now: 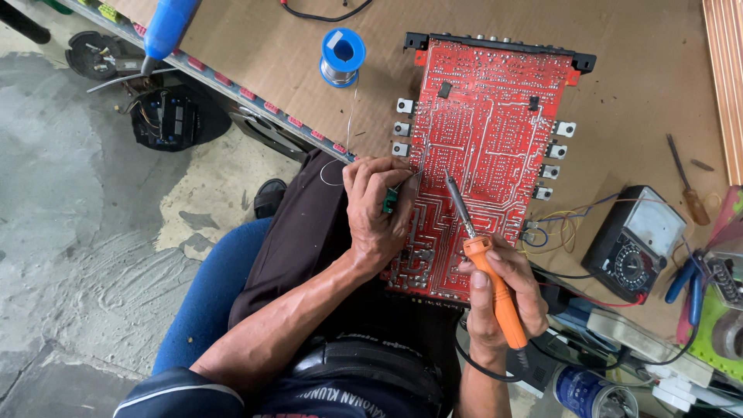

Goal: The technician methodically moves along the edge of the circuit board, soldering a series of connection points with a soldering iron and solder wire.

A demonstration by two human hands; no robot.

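A large red circuit board [484,116] lies solder side up on a brown workbench, partly hanging over my lap. My right hand [499,298] grips an orange-handled soldering iron [495,286], its metal tip resting on the board near the middle. My left hand [377,205] is at the board's left edge, pinching a small green-handled tool [391,200] together with a thin solder wire [348,131]. That wire runs up to a blue spool of solder [341,56] standing on the bench.
An analog multimeter [636,244] sits right of the board with coloured wires beside it. A screwdriver [686,186] lies further right, blue-handled pliers [689,282] below it. A blue desoldering pump [166,27] is at the bench's top left. Parts lie on the concrete floor [70,193].
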